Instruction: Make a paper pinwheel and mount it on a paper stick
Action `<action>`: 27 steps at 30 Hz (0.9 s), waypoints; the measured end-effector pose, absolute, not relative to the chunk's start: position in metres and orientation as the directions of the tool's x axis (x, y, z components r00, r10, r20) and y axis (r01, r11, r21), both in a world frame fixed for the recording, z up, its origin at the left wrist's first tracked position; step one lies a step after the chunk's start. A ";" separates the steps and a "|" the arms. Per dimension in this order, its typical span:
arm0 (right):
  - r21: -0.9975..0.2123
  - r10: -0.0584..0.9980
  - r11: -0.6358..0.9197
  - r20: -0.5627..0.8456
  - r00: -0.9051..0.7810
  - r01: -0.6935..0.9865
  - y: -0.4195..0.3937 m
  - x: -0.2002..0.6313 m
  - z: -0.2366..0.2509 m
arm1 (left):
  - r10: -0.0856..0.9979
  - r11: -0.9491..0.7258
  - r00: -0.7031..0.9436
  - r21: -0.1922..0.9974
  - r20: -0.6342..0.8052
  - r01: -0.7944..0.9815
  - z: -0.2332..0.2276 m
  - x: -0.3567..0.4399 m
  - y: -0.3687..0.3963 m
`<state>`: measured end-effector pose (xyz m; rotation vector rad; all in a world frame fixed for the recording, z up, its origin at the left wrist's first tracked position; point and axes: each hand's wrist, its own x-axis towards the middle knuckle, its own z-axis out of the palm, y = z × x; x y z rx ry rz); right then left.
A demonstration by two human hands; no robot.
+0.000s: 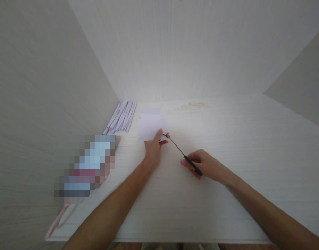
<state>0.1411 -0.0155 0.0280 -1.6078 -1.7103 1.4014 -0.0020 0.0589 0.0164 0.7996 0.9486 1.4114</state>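
Note:
My left hand (153, 147) pinches the lower edge of a small white sheet of paper (151, 125), held just above the white table (227, 139). My right hand (202, 164) grips the black handles of a pair of scissors (184, 155). The thin blades point up and left, and their tips reach the paper's lower right corner beside my left thumb. Whether the blades are apart I cannot tell.
Several narrow white paper strips (121, 116) lie in a pile at the back left, against the left wall. A blurred-out flat object (87, 166) rests at the left. White walls close the table at left, back and right. A faint stain (192, 105) marks the far edge.

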 end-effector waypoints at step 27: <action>-0.838 0.915 -0.159 -0.324 -0.242 0.522 -0.015 0.141 0.027 | 0.997 0.009 -0.065 0.914 -0.038 -0.405 0.015 -0.001 0.057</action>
